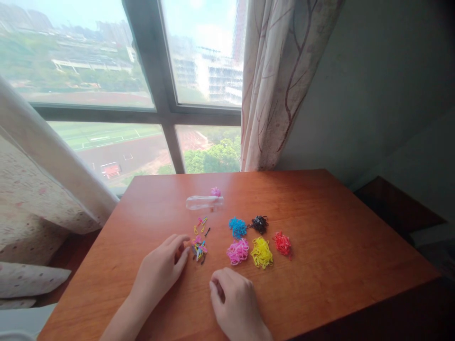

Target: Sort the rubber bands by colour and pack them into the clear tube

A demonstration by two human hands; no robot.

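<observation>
On the wooden table lies a small mixed pile of coloured rubber bands point(199, 248). At its left edge is my left hand point(170, 255), thumb and index finger apart with a gap between them. My right hand point(231, 293) rests lower, in front of the pink rubber bands point(238, 251), with its fingers curled and thumb against the index finger. Anything between those fingertips is too small to make out. Separate heaps of blue rubber bands point(238, 228), black rubber bands point(259, 224), yellow rubber bands point(262, 253) and red rubber bands point(283, 244) lie to the right.
A clear plastic bag or tube point(204, 202) lies toward the back, with a small pink item point(215, 191) behind it. Several loose bands point(201, 225) are scattered above the mixed pile. Beyond the table point(337, 227) are a window and a curtain point(273, 85).
</observation>
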